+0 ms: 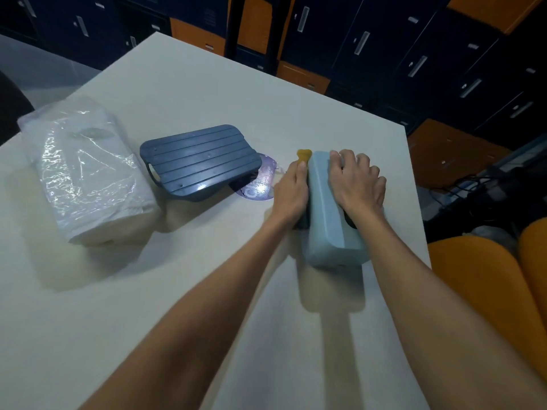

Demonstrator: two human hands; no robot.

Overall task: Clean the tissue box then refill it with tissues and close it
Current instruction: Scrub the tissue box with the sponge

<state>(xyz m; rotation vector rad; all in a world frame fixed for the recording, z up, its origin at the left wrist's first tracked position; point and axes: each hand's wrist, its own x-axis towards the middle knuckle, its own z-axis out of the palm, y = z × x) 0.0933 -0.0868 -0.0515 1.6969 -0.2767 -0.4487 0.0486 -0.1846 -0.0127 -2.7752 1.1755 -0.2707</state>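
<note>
Near the tabletop's point(207, 84) right edge my right hand point(358, 184) grips the box point(325, 223) while my left hand point(291, 193) pinches a cloth point(304, 155) against its side. If I wipe too hard, the box could slide off that edge.

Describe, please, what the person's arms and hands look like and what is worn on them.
The left forearm and right forearm are bare to the frame edge, with no sleeves in view. The left hand and right hand wear no gloves, and no watch, ring or bracelet shows.
</note>
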